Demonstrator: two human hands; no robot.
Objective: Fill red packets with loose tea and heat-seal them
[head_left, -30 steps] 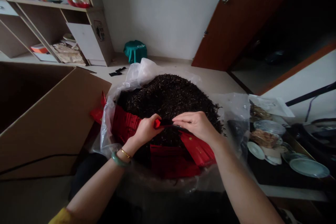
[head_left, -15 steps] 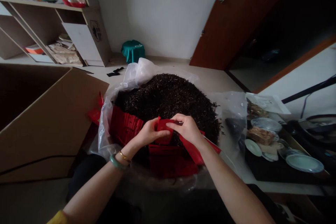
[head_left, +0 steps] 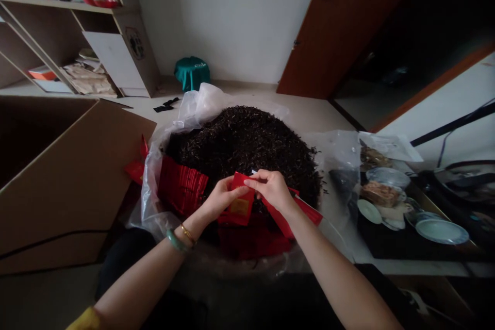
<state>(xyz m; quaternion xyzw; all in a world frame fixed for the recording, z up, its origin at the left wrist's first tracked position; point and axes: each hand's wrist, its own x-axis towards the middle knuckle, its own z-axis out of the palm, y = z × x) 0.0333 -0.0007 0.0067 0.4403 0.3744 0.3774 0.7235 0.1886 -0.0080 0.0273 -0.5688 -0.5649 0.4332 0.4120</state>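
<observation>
Both hands work over the near side of a heap of dark, loose tea leaves (head_left: 243, 144), the left hand (head_left: 223, 198) and right hand (head_left: 270, 190) gripping a small red packet with a gold label (head_left: 240, 207) between their fingers (head_left: 263, 179). The heap sits in a clear plastic bag (head_left: 154, 201) on the table (head_left: 309, 118), with flat red packets (head_left: 181, 185) lining its left side.

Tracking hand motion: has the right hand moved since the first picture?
Yes: the right hand moved left, away from the right edge of the tea heap.
</observation>
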